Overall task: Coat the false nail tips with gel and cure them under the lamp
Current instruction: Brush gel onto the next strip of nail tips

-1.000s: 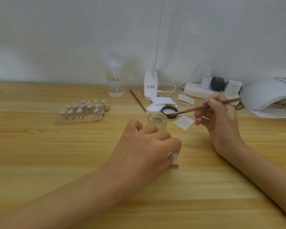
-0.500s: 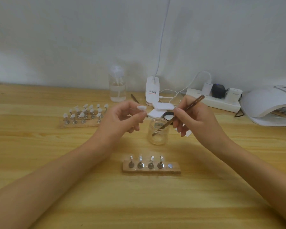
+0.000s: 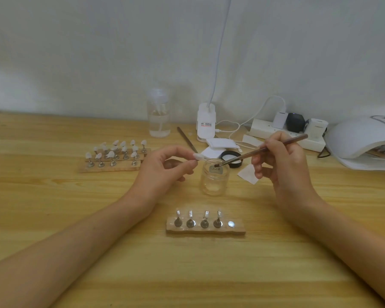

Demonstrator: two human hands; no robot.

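My left hand (image 3: 165, 167) pinches a white false nail tip (image 3: 197, 156) on its small stand, held just left of the clear gel jar (image 3: 213, 180). My right hand (image 3: 280, 163) grips a brown brush (image 3: 262, 149) whose tip rests at the jar's mouth. In front of me lies a wooden holder (image 3: 206, 226) with several bare metal stands and one vacant magnet spot at its right end. Further wooden holders (image 3: 111, 160) carrying several white tips stand at the left. The white curing lamp (image 3: 362, 141) sits at the far right edge.
A clear pump bottle (image 3: 158, 117), a white clip lamp base (image 3: 206, 122), a power strip (image 3: 287, 132) with plugs and cables, white pads (image 3: 218, 145), a black jar lid (image 3: 231, 158), a paper square (image 3: 248, 173) and a thin metal tool (image 3: 186, 138) crowd the back of the wooden table.
My left hand lifted one tip stand off the near holder and raised it beside the jar. My right hand brought the brush down from the lid to the jar's mouth.
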